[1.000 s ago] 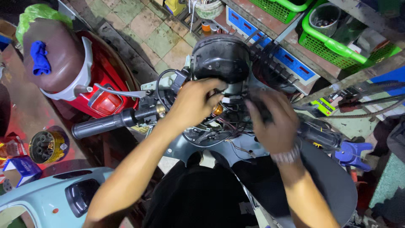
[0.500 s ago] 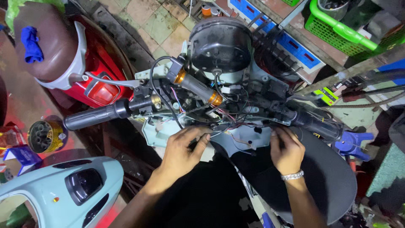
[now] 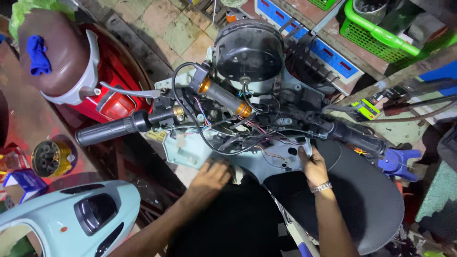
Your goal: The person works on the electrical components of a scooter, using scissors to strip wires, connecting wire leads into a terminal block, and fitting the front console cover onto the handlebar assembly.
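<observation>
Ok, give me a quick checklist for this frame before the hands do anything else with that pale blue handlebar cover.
1. Left hand on the pale blue cover, lower left edge: ok.
2. Right hand gripping the cover's right edge: ok.
3. Loose wires clear of the cover: not ok, they lie across it.
4. Speedometer housing in place above the bars: ok.
5. Left handlebar grip free of both hands: ok.
6. Cover's fasteners removed: cannot tell.

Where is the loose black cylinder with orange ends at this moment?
In the head view, the black cylinder with orange ends lies slanted across the wiring just below the round black gauge housing, above both hands.
</observation>
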